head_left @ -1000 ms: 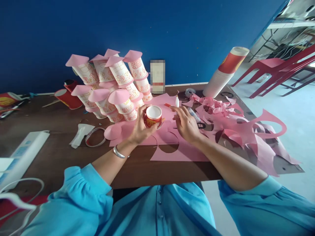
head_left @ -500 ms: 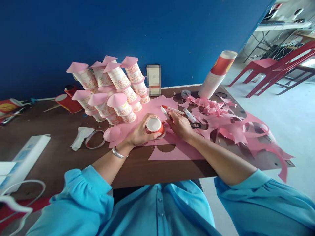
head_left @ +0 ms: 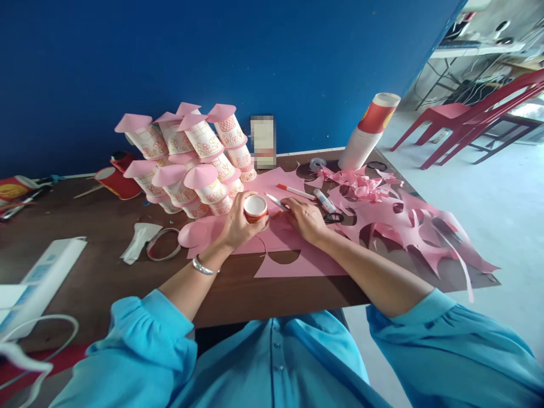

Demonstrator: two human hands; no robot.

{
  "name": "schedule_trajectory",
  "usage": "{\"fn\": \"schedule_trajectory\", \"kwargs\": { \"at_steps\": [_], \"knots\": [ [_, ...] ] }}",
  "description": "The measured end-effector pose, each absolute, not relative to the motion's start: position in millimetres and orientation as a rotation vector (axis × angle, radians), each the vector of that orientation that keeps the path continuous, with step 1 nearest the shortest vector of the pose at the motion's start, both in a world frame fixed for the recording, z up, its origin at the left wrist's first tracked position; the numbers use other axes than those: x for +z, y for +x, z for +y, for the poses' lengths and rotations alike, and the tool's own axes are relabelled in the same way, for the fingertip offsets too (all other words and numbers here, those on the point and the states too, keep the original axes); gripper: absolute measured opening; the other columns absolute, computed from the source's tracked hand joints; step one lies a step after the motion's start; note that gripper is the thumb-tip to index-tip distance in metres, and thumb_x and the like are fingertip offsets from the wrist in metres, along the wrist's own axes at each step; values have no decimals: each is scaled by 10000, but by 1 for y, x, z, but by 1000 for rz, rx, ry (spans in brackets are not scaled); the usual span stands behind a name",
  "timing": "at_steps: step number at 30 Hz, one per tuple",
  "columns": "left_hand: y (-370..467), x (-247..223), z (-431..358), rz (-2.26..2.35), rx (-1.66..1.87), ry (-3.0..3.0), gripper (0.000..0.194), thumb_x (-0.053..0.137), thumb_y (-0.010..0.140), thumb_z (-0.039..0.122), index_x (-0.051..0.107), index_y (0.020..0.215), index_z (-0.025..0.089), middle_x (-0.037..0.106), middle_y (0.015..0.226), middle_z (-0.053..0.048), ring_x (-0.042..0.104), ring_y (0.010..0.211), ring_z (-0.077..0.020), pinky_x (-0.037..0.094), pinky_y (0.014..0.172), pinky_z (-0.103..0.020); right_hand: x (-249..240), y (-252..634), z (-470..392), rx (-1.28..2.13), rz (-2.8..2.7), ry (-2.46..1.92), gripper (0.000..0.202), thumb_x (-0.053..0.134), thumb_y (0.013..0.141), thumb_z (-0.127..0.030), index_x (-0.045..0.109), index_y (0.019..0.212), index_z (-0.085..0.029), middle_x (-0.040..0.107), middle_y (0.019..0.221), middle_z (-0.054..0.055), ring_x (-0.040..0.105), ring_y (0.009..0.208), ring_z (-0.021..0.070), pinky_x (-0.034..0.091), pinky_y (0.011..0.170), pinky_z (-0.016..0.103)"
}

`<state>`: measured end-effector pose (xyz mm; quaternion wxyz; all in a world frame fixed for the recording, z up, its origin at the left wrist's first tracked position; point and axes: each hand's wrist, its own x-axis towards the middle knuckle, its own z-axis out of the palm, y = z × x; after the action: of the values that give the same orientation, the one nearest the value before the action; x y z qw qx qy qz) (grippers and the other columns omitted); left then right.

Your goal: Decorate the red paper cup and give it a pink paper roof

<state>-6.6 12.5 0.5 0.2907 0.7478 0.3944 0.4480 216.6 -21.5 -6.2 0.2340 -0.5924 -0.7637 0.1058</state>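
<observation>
My left hand (head_left: pixel 238 226) is closed around a red paper cup (head_left: pixel 255 216), whose round white end faces up. Below it lies pink paper (head_left: pixel 283 231), with a thin curved line near the cup. A slim white pen (head_left: pixel 276 201) sits in the closed fingers of my right hand (head_left: pixel 308 218), its tip pointing left toward the cup. Just beyond that hand are a red-and-white marker (head_left: pixel 296 191), a white glue stick (head_left: pixel 324 200) and the black handles of scissors (head_left: pixel 334 217).
Decorated paper cups (head_left: pixel 204 141) with pink cone roofs stand stacked at the back left. A tall cup stack (head_left: pixel 361 144) rises at the back right, by pink paper scraps (head_left: pixel 365 184). Left are a ring of clear tape (head_left: pixel 164 244) and a power strip (head_left: pixel 53 266).
My left hand has shifted the cup left, away from my right hand. The pen has swung lower and points more to the left. The view has moved slightly.
</observation>
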Motion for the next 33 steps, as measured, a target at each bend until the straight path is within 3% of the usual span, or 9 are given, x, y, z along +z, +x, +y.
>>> {"fn": "schedule_trajectory", "kwargs": {
  "at_steps": [6, 14, 17, 21, 27, 33],
  "knots": [
    [-5, -7, 12, 1005, 1093, 1918, 548, 841, 748, 363, 579, 1211, 230, 649, 1242, -96, 631, 1211, -295, 489, 1104, -456, -7, 208, -18, 322, -2129, -1610, 232, 630, 1002, -228, 708, 1219, -260, 795, 1190, 87, 732, 1125, 268, 531, 840, 315],
    [-9, -8, 13, 949, 1044, 1807, 629, 889, 749, 466, 587, 1244, 223, 648, 1231, -88, 625, 1212, -288, 483, 1099, -433, -11, 215, -13, 284, -2065, -1649, 177, 591, 994, -207, 736, 1095, -215, 795, 1086, 90, 734, 978, 259, 517, 788, 316],
    [-11, -4, 12, 913, 1006, 1765, 661, 841, 794, 573, 573, 1286, 222, 622, 1283, -100, 609, 1236, -293, 468, 1123, -440, -8, 225, -11, 243, -2023, -1694, 232, 525, 1007, -190, 721, 1131, -196, 778, 1157, 122, 718, 1013, 272, 521, 830, 345],
    [-13, -4, 11, 879, 1076, 1833, 639, 702, 897, 658, 553, 1332, 216, 599, 1326, -132, 600, 1244, -297, 469, 1131, -455, -1, 232, -10, 209, -1990, -1800, 273, 473, 1062, -278, 685, 1200, -175, 766, 1188, 163, 713, 1022, 300, 502, 822, 370],
    [-14, -8, 10, 859, 1461, 2017, 459, 626, 986, 562, 533, 1315, 256, 547, 1251, -95, 589, 1159, -248, 503, 1087, -449, 3, 217, -17, 241, -2075, -1929, 255, 654, 1014, -436, 731, 1085, -203, 812, 1080, 134, 751, 980, 297, 502, 789, 348],
    [-14, -2, 6, 850, 1720, 2319, 354, 620, 1010, 479, 552, 1260, 238, 567, 1102, -66, 580, 985, -220, 541, 905, -422, 14, 216, -19, 194, -2023, -1996, 216, 622, 1025, -334, 740, 1073, -159, 817, 975, 134, 758, 897, 267, 489, 754, 315]
  ]
}}
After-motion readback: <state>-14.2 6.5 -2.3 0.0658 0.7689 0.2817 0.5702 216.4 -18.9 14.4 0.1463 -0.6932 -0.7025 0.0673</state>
